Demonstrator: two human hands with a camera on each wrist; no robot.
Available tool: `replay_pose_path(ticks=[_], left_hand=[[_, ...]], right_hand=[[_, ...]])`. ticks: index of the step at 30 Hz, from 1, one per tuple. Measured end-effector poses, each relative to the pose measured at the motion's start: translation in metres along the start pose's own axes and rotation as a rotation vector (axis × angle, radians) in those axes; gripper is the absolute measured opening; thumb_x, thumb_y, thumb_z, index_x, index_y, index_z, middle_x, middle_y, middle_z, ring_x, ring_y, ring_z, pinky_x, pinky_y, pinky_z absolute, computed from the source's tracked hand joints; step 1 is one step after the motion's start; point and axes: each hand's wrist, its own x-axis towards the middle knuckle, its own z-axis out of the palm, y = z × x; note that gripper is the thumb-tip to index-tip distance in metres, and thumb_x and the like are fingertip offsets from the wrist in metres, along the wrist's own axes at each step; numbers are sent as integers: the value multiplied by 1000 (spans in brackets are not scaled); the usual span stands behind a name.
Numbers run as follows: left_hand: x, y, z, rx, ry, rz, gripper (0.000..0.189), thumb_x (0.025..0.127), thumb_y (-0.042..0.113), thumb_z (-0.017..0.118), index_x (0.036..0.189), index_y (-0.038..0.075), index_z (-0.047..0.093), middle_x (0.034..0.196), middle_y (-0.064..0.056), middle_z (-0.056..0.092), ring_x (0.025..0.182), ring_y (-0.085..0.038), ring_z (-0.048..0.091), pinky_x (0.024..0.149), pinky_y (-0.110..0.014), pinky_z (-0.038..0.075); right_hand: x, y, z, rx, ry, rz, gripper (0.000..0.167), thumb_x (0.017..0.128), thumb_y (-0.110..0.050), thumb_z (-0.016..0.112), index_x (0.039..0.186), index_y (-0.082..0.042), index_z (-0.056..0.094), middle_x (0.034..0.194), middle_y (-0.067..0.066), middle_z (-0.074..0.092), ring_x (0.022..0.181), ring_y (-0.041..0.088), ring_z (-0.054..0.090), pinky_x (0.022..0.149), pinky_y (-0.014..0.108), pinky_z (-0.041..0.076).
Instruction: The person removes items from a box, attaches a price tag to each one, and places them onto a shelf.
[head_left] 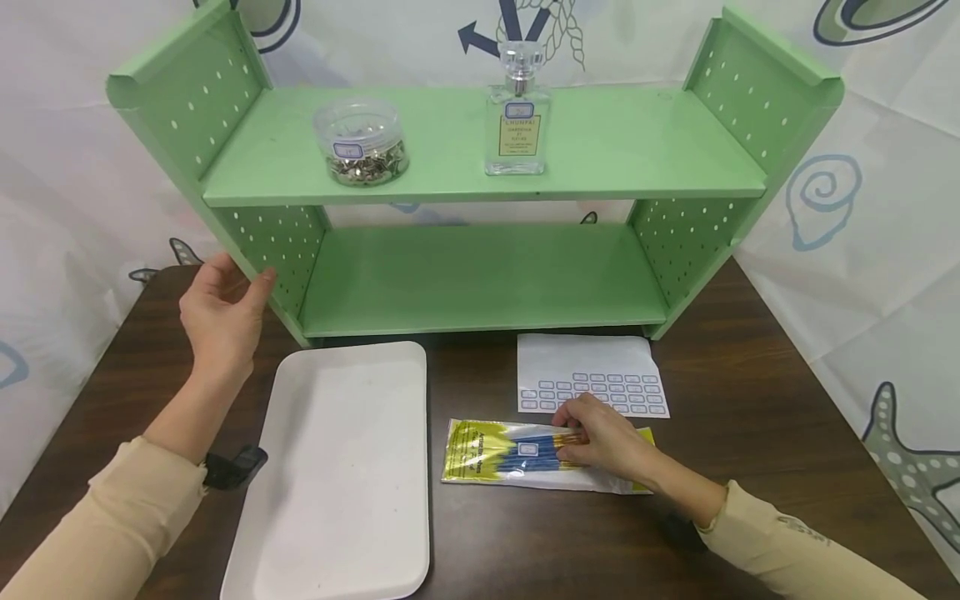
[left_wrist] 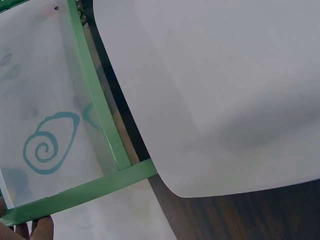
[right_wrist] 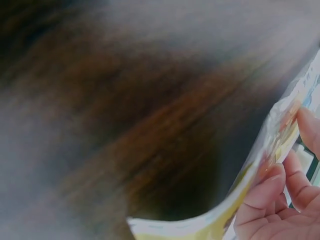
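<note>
My left hand grips the left side edge of a green two-tier shelf, thumb on the inner face. In the left wrist view its fingertips curl over the green frame. Down on the right, my right hand pinches a flat packet of paintbrushes, yellow and white with blue handles showing and a small label. The right wrist view has the thumb and fingers closed on the packet's edge, which bends there.
A white tray lies in front of the shelf on the left. A sheet of small labels sits behind the packet. On the upper shelf stand a clear jar of metal bits and a perfume bottle. Dark table underneath.
</note>
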Motion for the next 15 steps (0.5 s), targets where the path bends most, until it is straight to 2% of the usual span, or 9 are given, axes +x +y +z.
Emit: replay_pose_path(ticks=[15], left_hand=[[2,-4,-3,87,-29,-3,33,88,17,66,120,14,62,107,12,62,95,2,60,78,-11,49]], right_hand=[[2,0,-2,15,-24,-21,21,75,-9,77,86,-8,60,82,0,55,72,13,46,61,21,39]])
